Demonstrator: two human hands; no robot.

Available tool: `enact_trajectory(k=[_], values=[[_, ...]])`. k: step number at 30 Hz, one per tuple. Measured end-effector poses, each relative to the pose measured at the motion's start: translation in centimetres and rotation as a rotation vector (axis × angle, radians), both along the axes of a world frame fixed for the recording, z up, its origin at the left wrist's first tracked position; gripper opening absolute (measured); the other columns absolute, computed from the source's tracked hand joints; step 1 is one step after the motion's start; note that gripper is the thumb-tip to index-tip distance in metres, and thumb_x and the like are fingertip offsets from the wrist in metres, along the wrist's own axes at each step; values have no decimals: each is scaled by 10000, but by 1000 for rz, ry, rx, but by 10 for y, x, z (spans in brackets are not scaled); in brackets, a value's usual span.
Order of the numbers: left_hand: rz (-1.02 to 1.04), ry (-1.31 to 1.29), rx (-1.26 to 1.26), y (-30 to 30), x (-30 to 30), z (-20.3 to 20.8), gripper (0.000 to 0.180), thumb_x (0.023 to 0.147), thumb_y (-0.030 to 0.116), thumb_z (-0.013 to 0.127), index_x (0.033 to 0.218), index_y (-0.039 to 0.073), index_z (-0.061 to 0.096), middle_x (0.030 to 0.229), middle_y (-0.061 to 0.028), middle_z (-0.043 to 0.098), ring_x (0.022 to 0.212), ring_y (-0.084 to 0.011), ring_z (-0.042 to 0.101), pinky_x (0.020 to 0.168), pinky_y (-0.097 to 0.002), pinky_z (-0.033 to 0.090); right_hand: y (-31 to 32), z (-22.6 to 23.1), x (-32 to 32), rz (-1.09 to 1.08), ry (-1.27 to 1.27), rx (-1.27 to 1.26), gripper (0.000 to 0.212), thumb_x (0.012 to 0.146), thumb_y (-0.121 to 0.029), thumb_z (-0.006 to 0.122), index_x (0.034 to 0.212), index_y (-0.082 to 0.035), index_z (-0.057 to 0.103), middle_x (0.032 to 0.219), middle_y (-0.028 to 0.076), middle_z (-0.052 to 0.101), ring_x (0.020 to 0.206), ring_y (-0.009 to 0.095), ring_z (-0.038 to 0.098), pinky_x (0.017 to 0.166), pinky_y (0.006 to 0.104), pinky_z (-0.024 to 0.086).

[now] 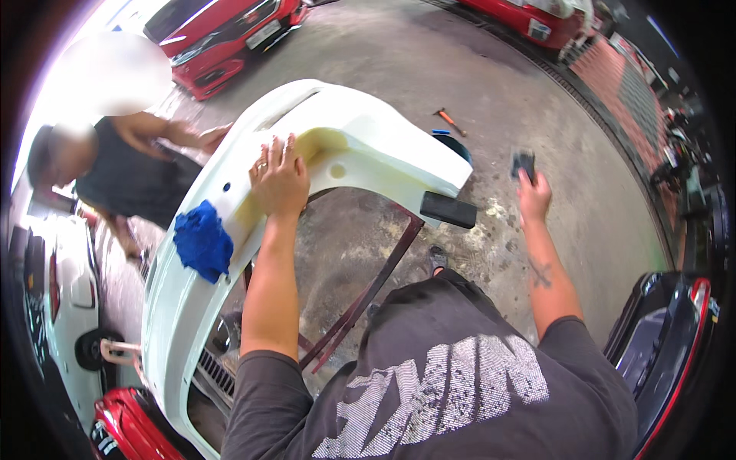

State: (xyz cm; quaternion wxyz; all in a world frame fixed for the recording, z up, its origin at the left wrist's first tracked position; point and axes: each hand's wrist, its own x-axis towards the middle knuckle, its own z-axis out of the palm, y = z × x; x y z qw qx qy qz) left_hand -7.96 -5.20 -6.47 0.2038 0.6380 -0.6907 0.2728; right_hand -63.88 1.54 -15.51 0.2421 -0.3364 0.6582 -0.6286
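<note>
A large white car bumper (368,126) curves in front of me, with yellowish patches (326,144) on its inner bend. My left hand (280,178) lies flat on it beside these patches, fingers stretched out. Off to the right, away from the bumper, my right hand (536,193) grips a small dark block (524,162), blurred by motion; it looks like a sanding block. A crumpled blue cloth (203,241) rests on the bumper to the left of my left forearm. At the bumper's right end sits a black oblong block (448,209).
A dark red metal stand (360,307) holds up the bumper. Beyond the right end, an orange-handled hammer (451,121) lies on the floor near a dark bucket (458,147). Another person (138,169) is at the bumper's left side. Red cars (222,42) stand farther back.
</note>
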Motion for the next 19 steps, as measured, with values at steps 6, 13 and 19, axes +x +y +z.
enact_trajectory(k=[6, 13, 19], values=[[20, -2, -3, -3, -14, -8, 594, 1001, 351, 794, 1586, 306, 699, 1641, -40, 690, 1512, -287, 649, 1252, -467, 458, 215, -107, -153, -520, -340, 533, 203, 1062, -208, 738, 1228, -92, 720, 847, 32, 700, 637, 132, 622, 472, 322, 405], [97, 22, 66, -13, -43, -10, 629, 1022, 372, 790, 1627, 255, 662, 1672, -75, 657, 1546, -330, 610, 1283, -499, 447, 101, -162, -154, 9, -462, 545, 506, 1014, -281, 822, 1444, -52, 687, 877, 17, 677, 626, 114, 564, 473, 326, 391], [224, -26, 178, -39, -17, -35, 659, 1081, 473, 743, 1674, 218, 608, 1718, -224, 575, 1609, -434, 520, 1366, -498, 359, -40, -172, -166, 497, -459, 546, 1262, 927, -713, 881, 1820, -55, 279, 1830, 201, 426, 1696, 344, 374, 1295, 526, 415]])
